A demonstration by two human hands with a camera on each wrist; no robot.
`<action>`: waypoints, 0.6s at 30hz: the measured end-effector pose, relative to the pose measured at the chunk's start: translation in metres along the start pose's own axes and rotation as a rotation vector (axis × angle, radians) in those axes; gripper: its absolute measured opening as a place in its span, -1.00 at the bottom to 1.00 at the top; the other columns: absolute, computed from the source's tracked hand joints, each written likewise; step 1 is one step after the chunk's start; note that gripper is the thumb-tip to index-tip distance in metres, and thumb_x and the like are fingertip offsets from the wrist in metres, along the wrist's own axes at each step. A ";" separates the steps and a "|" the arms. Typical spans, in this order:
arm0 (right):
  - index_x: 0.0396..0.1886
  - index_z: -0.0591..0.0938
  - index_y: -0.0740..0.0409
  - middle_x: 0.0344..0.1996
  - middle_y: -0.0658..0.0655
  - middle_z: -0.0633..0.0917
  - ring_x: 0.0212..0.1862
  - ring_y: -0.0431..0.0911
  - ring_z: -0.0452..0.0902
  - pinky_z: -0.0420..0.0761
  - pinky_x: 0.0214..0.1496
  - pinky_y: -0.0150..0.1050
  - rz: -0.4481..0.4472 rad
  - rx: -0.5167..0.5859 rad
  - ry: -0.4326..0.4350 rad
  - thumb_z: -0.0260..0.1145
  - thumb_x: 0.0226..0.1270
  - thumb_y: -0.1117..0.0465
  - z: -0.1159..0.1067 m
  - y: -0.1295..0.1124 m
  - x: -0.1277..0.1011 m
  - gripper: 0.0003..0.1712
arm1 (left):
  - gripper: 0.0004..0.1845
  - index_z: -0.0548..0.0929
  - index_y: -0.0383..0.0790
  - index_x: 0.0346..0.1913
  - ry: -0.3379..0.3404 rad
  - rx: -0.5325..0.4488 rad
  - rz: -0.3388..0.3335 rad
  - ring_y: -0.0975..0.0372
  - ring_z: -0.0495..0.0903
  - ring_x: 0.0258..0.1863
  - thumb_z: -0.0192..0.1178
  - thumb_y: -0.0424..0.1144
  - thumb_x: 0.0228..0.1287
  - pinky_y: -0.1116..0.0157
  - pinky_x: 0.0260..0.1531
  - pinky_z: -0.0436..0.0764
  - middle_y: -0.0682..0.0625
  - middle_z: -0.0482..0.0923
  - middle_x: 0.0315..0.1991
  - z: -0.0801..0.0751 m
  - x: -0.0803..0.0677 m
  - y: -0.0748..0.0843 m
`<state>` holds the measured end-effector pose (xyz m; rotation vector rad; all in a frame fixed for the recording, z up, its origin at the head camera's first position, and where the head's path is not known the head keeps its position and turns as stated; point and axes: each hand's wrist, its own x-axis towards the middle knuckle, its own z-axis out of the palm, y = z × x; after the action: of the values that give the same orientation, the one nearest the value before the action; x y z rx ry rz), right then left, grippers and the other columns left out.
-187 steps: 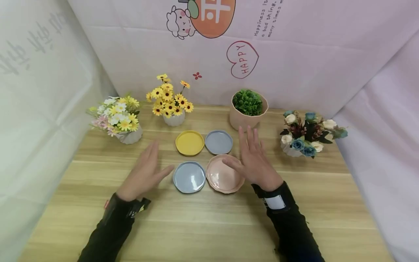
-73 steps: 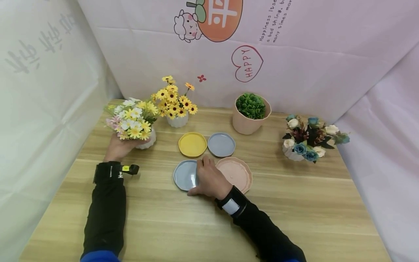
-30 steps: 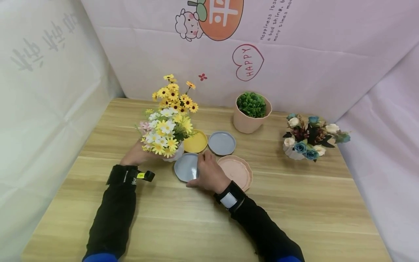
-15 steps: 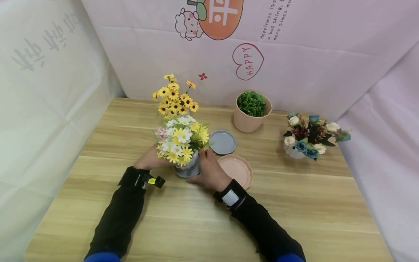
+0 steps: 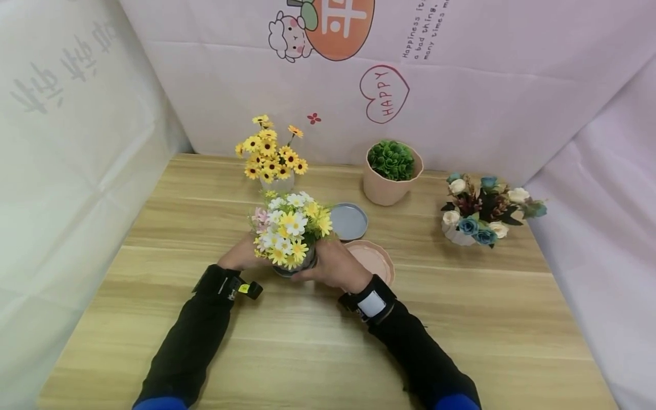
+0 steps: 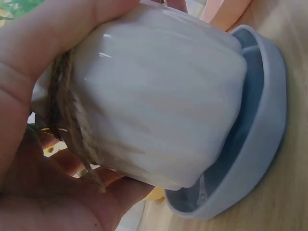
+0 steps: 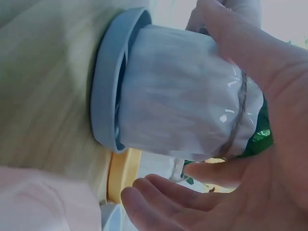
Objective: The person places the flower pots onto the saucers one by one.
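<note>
The head view looks forward and down from above the forearms, far enough to take in the whole table (image 5: 154, 341). Each wrist view sits close beside the grip, looking sideways along its palm. All three share the white pot (image 6: 159, 106) held over the blue saucer (image 7: 103, 82); the right wrist view also catches the yellow saucer (image 7: 120, 175) behind.

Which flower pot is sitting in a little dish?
The white pot of mixed daisies, held between both hands, sits in the blue-grey saucer. The other three pots stand straight on the table.
</note>
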<state>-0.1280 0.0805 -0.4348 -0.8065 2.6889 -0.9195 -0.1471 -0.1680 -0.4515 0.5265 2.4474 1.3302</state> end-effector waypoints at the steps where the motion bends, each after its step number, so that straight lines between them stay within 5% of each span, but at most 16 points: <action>1: 0.38 0.56 0.23 0.31 0.17 0.66 0.15 -0.09 0.59 0.65 0.30 -0.12 -0.006 -0.005 -0.002 0.73 0.02 -0.15 0.000 -0.001 0.000 0.00 | 0.00 0.26 -0.45 0.58 0.002 0.004 0.001 -0.29 0.39 0.48 0.50 -0.24 0.11 -0.25 0.52 0.38 -0.43 0.33 0.53 0.000 0.000 -0.001; 7: 0.57 0.37 0.11 0.45 0.16 0.56 0.37 -0.04 0.56 0.58 0.45 -0.10 -0.028 0.025 -0.005 0.72 0.05 -0.12 0.006 -0.004 0.001 0.15 | 0.02 0.25 -0.41 0.60 0.003 0.026 0.008 -0.28 0.36 0.51 0.51 -0.23 0.10 -0.25 0.55 0.33 -0.41 0.32 0.55 0.002 0.001 -0.002; 11: 0.70 0.14 0.01 0.65 0.10 0.29 0.60 -0.04 0.30 0.34 0.66 -0.12 -0.049 0.041 -0.001 0.73 0.04 -0.09 0.010 -0.004 0.002 0.34 | 0.01 0.26 -0.45 0.58 -0.005 0.051 0.026 -0.32 0.35 0.50 0.52 -0.25 0.09 -0.28 0.55 0.31 -0.44 0.31 0.54 0.003 0.000 -0.002; 18: 0.72 0.11 0.01 0.70 0.09 0.20 0.66 0.00 0.18 0.26 0.71 -0.08 -0.058 0.030 -0.006 0.74 0.03 -0.05 0.013 -0.005 0.003 0.37 | 0.03 0.22 -0.39 0.61 0.000 0.067 -0.006 -0.30 0.31 0.54 0.52 -0.23 0.12 -0.28 0.57 0.26 -0.42 0.26 0.57 0.006 -0.001 -0.001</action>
<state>-0.1233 0.0689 -0.4423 -0.8839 2.6532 -0.9665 -0.1444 -0.1649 -0.4555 0.5345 2.4990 1.2494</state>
